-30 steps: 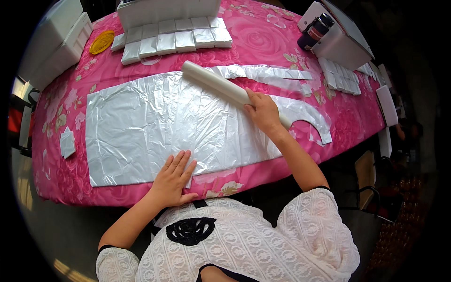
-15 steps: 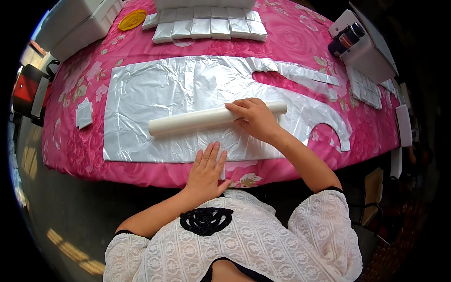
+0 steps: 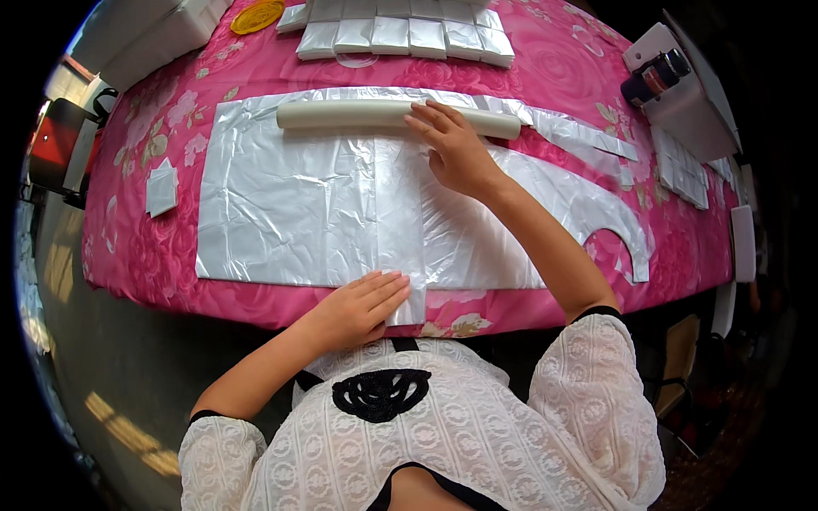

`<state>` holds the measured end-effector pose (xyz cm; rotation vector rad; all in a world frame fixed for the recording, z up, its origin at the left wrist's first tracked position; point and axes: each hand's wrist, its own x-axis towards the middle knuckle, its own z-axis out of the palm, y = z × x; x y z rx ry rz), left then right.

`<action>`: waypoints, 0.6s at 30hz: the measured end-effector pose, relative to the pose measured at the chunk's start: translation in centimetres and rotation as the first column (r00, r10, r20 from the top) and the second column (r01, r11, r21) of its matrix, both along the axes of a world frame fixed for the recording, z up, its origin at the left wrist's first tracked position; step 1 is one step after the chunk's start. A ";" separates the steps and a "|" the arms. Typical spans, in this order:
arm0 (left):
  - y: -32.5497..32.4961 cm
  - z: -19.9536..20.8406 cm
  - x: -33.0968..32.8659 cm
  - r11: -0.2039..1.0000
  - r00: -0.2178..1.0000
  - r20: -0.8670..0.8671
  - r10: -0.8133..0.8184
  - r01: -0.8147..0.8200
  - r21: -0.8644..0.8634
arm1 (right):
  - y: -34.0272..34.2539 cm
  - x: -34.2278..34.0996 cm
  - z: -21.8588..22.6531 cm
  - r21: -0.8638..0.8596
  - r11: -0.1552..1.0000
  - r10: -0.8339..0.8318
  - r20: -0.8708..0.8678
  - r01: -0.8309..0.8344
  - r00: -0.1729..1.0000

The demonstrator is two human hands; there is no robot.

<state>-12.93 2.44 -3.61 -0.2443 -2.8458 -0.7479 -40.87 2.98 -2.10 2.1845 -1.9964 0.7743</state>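
Note:
A shiny, translucent plastic apron [image 3: 281,204] lies spread over the table, its curved cut-outs toward the right. Across its far part rests a long white tube [image 3: 341,114]. My right hand [image 3: 456,149] lies on the tube right of its middle, fingers stretched over it rather than wrapped round. At the near table edge, my left hand [image 3: 362,307] is flat with fingers straight and close together. Its fingertips press on a narrow band of the plastic [image 3: 399,230], which runs from the near edge toward the tube and hangs past the apron's near side.
A pink flowered cloth [image 3: 247,302] covers the table. Folded silvery packets [image 3: 390,36] stand in rows at the back, with a yellow round dish [image 3: 256,16] beside them. At right are a dark flask [image 3: 654,78], a white box [image 3: 694,111] and more packets [image 3: 680,169]. Small white squares [image 3: 162,189] lie left.
My right hand has moved the tube away from me, to the apron's far part. The left hand has turned and shifted slightly nearer me, its fingers now closer together.

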 end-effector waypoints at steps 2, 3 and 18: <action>0.0 0.1 -0.1 1.000 0.999 -0.049 0.011 -0.012 -0.024 | 3.0 2.1 0.3 0.219 0.954 0.172 0.153 -0.204 0.973; 0.0 0.0 -0.2 0.999 0.997 -0.075 0.012 -0.015 -0.034 | 4.6 3.3 0.7 0.311 0.907 0.214 0.238 -0.283 0.948; -3.2 0.0 -3.6 0.949 0.934 -0.188 0.304 -0.315 -0.030 | 7.9 6.1 -1.2 0.030 0.993 0.100 0.277 -0.112 0.956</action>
